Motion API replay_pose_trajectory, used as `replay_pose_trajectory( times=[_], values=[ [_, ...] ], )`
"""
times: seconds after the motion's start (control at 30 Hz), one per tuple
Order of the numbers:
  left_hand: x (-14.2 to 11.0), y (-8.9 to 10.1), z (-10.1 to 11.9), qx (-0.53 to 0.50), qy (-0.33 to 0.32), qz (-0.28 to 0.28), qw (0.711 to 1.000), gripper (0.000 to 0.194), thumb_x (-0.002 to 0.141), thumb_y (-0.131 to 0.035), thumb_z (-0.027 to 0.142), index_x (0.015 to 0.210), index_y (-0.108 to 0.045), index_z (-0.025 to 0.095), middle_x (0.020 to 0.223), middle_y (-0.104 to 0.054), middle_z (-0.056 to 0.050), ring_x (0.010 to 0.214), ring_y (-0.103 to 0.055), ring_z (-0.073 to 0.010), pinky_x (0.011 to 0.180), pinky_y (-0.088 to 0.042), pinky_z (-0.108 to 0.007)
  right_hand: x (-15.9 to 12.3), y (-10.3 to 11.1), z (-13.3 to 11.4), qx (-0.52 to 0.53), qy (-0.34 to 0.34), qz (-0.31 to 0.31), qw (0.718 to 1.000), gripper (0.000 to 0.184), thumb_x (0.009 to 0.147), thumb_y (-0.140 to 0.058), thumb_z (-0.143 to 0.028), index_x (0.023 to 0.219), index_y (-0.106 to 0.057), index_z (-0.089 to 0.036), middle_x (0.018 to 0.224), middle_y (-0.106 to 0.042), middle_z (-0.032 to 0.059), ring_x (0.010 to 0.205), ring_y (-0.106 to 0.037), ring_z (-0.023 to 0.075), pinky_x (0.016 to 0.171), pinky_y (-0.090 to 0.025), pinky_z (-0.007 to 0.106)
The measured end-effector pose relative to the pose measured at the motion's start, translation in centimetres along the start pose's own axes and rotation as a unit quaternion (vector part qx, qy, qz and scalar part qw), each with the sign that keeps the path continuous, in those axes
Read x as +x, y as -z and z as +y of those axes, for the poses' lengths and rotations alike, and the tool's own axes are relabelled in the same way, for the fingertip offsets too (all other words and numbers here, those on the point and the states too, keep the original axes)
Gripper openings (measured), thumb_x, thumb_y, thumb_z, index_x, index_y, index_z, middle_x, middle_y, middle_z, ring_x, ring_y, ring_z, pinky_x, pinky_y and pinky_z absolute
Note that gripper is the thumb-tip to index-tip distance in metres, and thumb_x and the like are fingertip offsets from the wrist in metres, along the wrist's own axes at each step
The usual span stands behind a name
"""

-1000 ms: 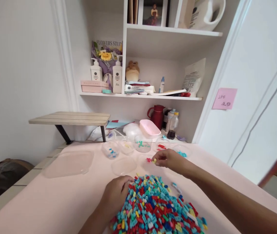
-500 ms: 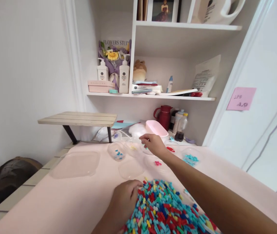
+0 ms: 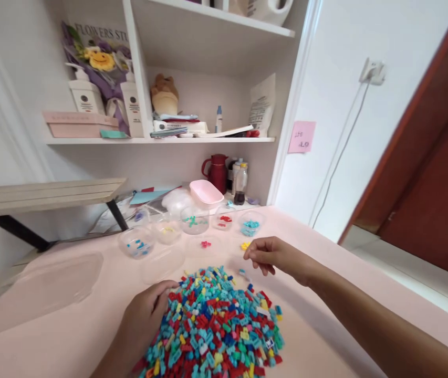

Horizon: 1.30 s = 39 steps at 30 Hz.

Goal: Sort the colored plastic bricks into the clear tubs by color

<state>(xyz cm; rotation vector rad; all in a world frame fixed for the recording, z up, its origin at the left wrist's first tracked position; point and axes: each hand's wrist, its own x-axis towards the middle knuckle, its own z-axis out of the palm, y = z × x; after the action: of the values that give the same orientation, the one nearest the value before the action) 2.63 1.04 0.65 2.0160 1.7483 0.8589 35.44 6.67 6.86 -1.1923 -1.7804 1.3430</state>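
Observation:
A heap of small colourful plastic building bricks [image 3: 219, 325] covers the front middle of the table. My left hand [image 3: 145, 310] rests against its left edge, a finger stretched toward the bricks; its other fingers are mostly hidden. Above the heap's back right side hovers my right hand [image 3: 271, 256], fingers loosely bent and apart, with no brick visible in them. Just beyond its fingertips lie yellow bricks [image 3: 245, 245]. Behind the heap, clear tubs hold sorted bricks: blue bricks [image 3: 137, 247], green bricks [image 3: 191, 220], red bricks [image 3: 226, 219] and turquoise bricks [image 3: 251, 224]. Pink bricks [image 3: 205, 244] lie nearer.
A clear lid [image 3: 58, 278] lies at the left, below a raised wooden stand [image 3: 50, 194]. At the back are a pink basin [image 3: 206, 193], a red jug [image 3: 218, 173] and a bottle with dark liquid [image 3: 240, 184]. A shelf [image 3: 160, 140] overhangs them.
My right hand has moved from over the green bricks' tub back toward me and right, beside the yellow bricks. My left hand stays at the heap's edge. The view has turned right.

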Motion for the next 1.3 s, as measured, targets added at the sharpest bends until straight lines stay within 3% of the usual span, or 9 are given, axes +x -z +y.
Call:
replay_pose_trajectory(
  times=[0.13,0.27,0.4,0.53,0.67,0.8,0.93,1.07,1.3],
  values=[
    [0.3,0.1,0.0,0.019,-0.004,0.01,1.0,0.034,0.085,-0.043,0.038,0.099,-0.072,0.029,0.101,-0.075,0.003,0.094,-0.069,-0.0181,0.083,-0.053,-0.025,-2.3,2.3,3.2,-0.05,-0.035,-0.038,0.997,0.022,0.074,-0.062,-0.022,0.095,-0.067,-0.017,0.073,-0.06,-0.001,0.058,-0.053,0.0101,0.051,-0.04,0.021],
    [0.5,0.1,0.0,0.025,-0.014,0.02,0.999,0.034,0.084,-0.044,0.041,0.097,-0.073,0.03,0.101,-0.075,0.005,0.095,-0.069,-0.0171,0.081,-0.053,-0.022,-3.6,2.4,4.6,-0.083,-0.028,-0.078,0.993,0.027,0.07,-0.065,-0.019,0.097,-0.067,-0.019,0.079,-0.062,-0.0004,0.066,-0.054,0.0115,0.058,-0.042,0.022],
    [0.7,0.2,0.1,0.038,-0.01,0.021,0.999,0.034,0.082,-0.045,0.043,0.096,-0.074,0.031,0.1,-0.075,0.006,0.093,-0.07,-0.0172,0.078,-0.054,-0.022,-3.5,1.0,4.6,-0.167,0.016,-0.083,0.982,0.037,0.065,-0.071,-0.02,0.102,-0.066,-0.023,0.079,-0.058,-0.0024,0.067,-0.052,0.0112,0.058,-0.041,0.021],
    [0.7,0.3,0.2,0.042,-0.009,0.02,0.999,0.034,0.082,-0.045,0.043,0.095,-0.074,0.031,0.095,-0.076,0.006,0.084,-0.071,-0.0162,0.074,-0.054,-0.021,-2.1,-0.3,4.2,-0.223,0.029,-0.056,0.973,0.027,0.066,-0.071,-0.023,0.093,-0.067,-0.022,0.076,-0.06,-0.0024,0.066,-0.053,0.0117,0.056,-0.039,0.021],
    [0.7,0.3,0.2,0.042,-0.011,0.019,0.999,0.034,0.082,-0.046,0.044,0.096,-0.074,0.031,0.095,-0.076,0.006,0.082,-0.07,-0.0156,0.073,-0.054,-0.019,-0.2,-0.6,3.6,-0.223,0.019,-0.064,0.973,0.004,0.073,-0.062,-0.021,0.076,-0.064,-0.019,0.067,-0.062,-0.002,0.061,-0.053,0.0115,0.055,-0.038,0.021],
    [0.6,0.3,0.2,0.041,-0.005,0.011,0.999,0.035,0.084,-0.045,0.045,0.097,-0.073,0.03,0.089,-0.076,0.005,0.075,-0.07,-0.0154,0.068,-0.054,-0.019,0.6,0.0,3.6,-0.182,0.001,-0.098,0.978,0.011,0.075,-0.06,-0.025,0.067,-0.06,-0.018,0.056,-0.057,-0.0037,0.053,-0.048,0.01,0.053,-0.036,0.021],
    [0.6,0.2,0.1,0.04,-0.003,0.015,0.999,0.034,0.083,-0.046,0.044,0.098,-0.073,0.03,0.093,-0.076,0.005,0.084,-0.07,-0.0164,0.072,-0.054,-0.02,0.4,0.6,4.5,-0.115,-0.003,-0.107,0.988,0.014,0.078,-0.059,-0.028,0.071,-0.064,-0.017,0.055,-0.054,-0.0037,0.05,-0.043,0.0092,0.05,-0.034,0.021],
    [0.6,0.2,0.2,0.034,-0.003,0.015,0.999,0.034,0.084,-0.045,0.044,0.096,-0.074,0.03,0.098,-0.075,0.005,0.089,-0.07,-0.017,0.078,-0.053,-0.021,-0.1,0.8,5.3,-0.088,0.023,-0.086,0.992,0.013,0.076,-0.062,-0.027,0.083,-0.069,-0.017,0.067,-0.062,-0.0009,0.057,-0.051,0.011,0.054,-0.039,0.022],
    [0.4,0.3,0.5,0.034,0.0,0.01,0.999,0.033,0.084,-0.045,0.044,0.097,-0.073,0.031,0.098,-0.075,0.006,0.09,-0.07,-0.0168,0.078,-0.053,-0.02,-0.7,-0.7,4.3,-0.183,0.079,-0.052,0.979,0.014,0.07,-0.068,-0.021,0.083,-0.071,-0.02,0.072,-0.061,0.0001,0.065,-0.054,0.0131,0.057,-0.042,0.022]
  ],
)
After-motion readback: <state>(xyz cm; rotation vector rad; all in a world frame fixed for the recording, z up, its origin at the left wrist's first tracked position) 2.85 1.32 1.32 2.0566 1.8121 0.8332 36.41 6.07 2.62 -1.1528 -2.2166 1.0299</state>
